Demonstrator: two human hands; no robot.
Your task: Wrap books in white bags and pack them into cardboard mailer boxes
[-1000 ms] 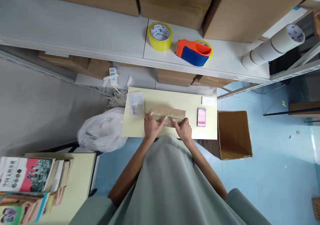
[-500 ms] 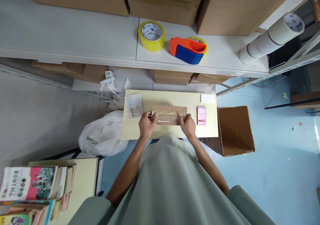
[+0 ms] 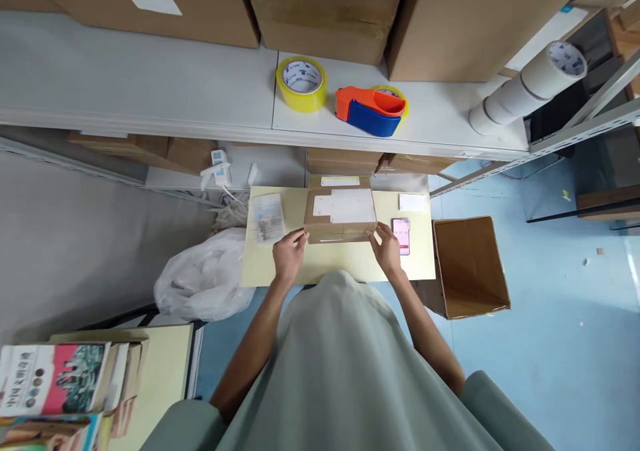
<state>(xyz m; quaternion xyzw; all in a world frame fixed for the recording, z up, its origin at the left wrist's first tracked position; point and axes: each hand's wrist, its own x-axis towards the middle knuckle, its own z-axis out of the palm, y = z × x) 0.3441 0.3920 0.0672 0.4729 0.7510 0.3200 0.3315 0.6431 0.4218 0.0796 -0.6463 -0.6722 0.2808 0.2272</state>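
Overhead head-cam view: a person in a grey-green garment works at a small pale table (image 3: 260,267) w/ both bare hands. Centre, toward the table's far side: a brown cardboard box (image 3: 345,207), white labels facing up, clear tape along its near side.

L hand (image 3: 289,259) is at the box's near L corner, thumb & fingertips drawn almost together; R hand (image 3: 387,251) is at the near R corner, fingers partly curled, small gap btwn thumb & fingers. Both seem to touch the box, but can't tell if either has firm hold or just steadies it.

Step in hand, prob.: positioning the box label-side up. Next move, as judged, calls for even contact at both ends, esp. if the box is to be shifted; R hand needs care, as a phone (image 3: 401,236) lies just beside it.

Also on the table: a printed sheet or pouch (image 3: 269,217) at L, a white card (image 3: 413,202) at far R.

Hard to make out: label text (blank or too small), phone screen (partly blurred), print on the sheet. Hidden: box underside & back, so can't tell if it sits flat or is slightly raised. Books at lower L are cut off by the frame.
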